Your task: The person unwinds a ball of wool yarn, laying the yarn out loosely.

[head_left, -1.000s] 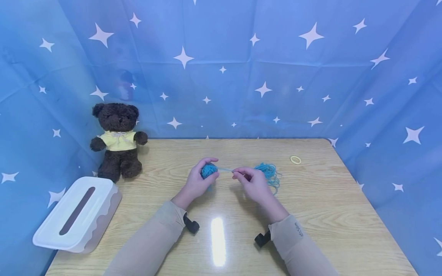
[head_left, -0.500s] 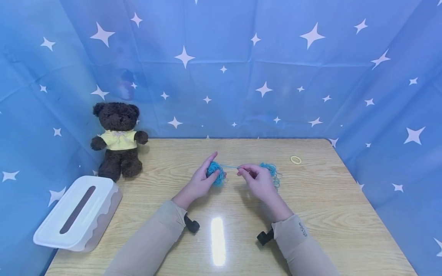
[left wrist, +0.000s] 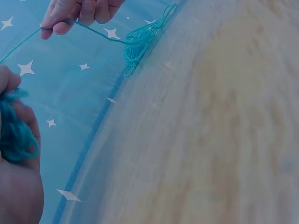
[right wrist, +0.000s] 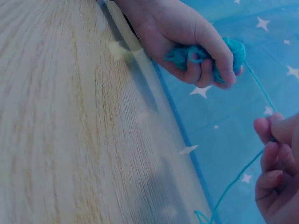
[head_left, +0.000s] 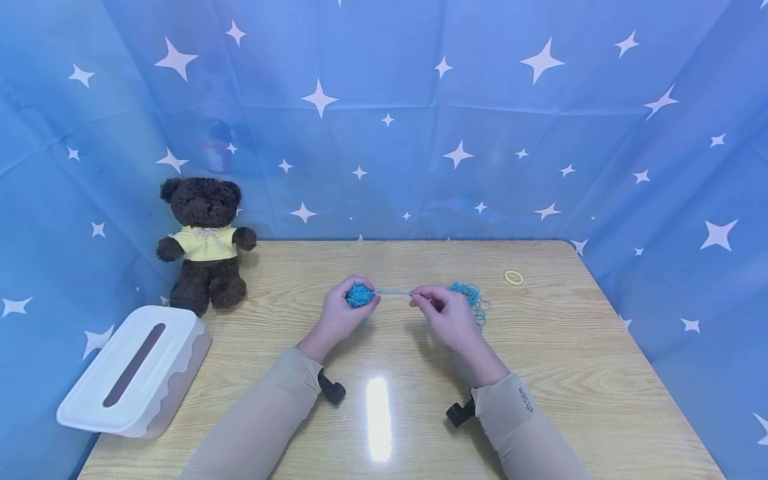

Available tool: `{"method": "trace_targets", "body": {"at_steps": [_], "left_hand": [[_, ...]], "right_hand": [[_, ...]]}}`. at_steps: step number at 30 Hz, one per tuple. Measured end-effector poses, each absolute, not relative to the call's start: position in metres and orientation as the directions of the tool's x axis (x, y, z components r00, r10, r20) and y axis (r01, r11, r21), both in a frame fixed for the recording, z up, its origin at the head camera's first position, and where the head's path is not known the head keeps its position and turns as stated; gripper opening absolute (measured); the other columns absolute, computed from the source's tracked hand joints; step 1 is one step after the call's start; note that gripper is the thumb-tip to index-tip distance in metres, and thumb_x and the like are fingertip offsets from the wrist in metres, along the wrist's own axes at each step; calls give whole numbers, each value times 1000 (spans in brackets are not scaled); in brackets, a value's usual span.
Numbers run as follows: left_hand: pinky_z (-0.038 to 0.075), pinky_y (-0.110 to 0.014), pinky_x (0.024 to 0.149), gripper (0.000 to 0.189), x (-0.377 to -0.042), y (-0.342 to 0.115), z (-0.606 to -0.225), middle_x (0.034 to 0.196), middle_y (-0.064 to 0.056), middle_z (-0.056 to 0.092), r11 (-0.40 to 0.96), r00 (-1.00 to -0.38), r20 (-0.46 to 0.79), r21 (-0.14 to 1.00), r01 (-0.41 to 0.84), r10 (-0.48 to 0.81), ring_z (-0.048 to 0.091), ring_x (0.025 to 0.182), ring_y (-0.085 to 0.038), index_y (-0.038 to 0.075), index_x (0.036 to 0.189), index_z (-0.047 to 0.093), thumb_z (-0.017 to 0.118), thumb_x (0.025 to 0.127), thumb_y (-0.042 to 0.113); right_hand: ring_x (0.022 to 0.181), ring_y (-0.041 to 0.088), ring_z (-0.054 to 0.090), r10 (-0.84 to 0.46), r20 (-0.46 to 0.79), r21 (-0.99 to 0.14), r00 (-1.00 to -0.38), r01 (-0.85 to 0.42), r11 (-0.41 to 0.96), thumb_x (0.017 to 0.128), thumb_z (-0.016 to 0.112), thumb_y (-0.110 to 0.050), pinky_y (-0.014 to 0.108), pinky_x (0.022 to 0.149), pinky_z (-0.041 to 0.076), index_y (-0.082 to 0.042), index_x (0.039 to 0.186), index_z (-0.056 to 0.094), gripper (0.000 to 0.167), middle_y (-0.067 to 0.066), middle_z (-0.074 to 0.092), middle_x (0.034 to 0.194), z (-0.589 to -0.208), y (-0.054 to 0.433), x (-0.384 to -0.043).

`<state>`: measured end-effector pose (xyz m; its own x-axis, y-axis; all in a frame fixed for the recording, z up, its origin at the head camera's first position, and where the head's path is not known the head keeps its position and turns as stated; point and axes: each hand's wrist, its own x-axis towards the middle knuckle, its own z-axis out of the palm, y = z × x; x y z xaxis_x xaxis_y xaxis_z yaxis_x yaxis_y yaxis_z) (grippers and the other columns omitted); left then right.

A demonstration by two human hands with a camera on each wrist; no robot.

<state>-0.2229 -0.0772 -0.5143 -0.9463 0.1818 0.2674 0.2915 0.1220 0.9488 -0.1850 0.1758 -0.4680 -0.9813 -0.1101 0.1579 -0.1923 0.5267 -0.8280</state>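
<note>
My left hand (head_left: 339, 317) grips a small ball of turquoise yarn (head_left: 360, 295), its fingers and thumb curled round it. In the right wrist view loose loops of the yarn ball (right wrist: 233, 49) poke out between the fingers. A taut yarn strand (head_left: 393, 292) runs from the ball to my right hand (head_left: 447, 317), which pinches it between thumb and fingertips. From there the strand carries on to a loose heap of turquoise yarn (head_left: 465, 291) on the table, partly hidden behind the right hand in the head view.
A yellow ring (head_left: 513, 277) lies at the back right of the wooden table (head_left: 570, 373). At the left stand a brown teddy bear (head_left: 207, 243) in a yellow top and a white slotted box (head_left: 135, 373). A starry blue curtain (head_left: 396, 140) surrounds the table.
My left hand has turned, with the yarn ball shifting right and then back left. My right hand has moved slightly right, pinching the strand throughout.
</note>
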Motion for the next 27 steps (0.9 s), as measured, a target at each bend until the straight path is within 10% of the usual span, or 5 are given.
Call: {"method": "trace_targets", "body": {"at_steps": [11, 15, 20, 27], "left_hand": [[68, -33, 92, 31, -221, -76, -512, 118, -29, 78, -81, -919, 246, 969, 232, 309, 83, 100, -21, 2, 135, 61, 69, 105, -2], [67, -34, 71, 38, -221, -76, -513, 103, -25, 76, -46, -923, 240, 970, 237, 301, 74, 78, -23, 6, 143, 63, 71, 106, 2], [58, -25, 74, 38, -220, -78, -511, 106, -12, 67, 27, -925, 270, 958, 287, 268, 64, 84, -16, 4, 139, 63, 75, 102, 5], [67, -35, 78, 29, -221, -79, -511, 94, -21, 67, -191, -883, 246, 965, 182, 399, 72, 83, -18, -3, 141, 45, 41, 114, 7]], "right_hand": [[61, 10, 53, -104, 154, -832, -983, -186, 522, 109, 71, -26, 25, 55, 44, -12, 120, 82, 21, 4, 86, 104, -469, 176, -184], [60, 9, 53, -100, 170, -826, -980, -197, 528, 109, 71, -26, 24, 55, 45, -10, 120, 82, 22, 5, 86, 103, -470, 176, -185], [59, 8, 51, -105, 172, -828, -979, -201, 523, 109, 71, -26, 24, 54, 43, -10, 119, 82, 22, 10, 85, 103, -470, 177, -186], [58, 6, 50, -113, 179, -842, -977, -212, 497, 110, 70, -25, 23, 55, 42, -8, 120, 82, 22, 20, 83, 106, -469, 186, -190]]}}
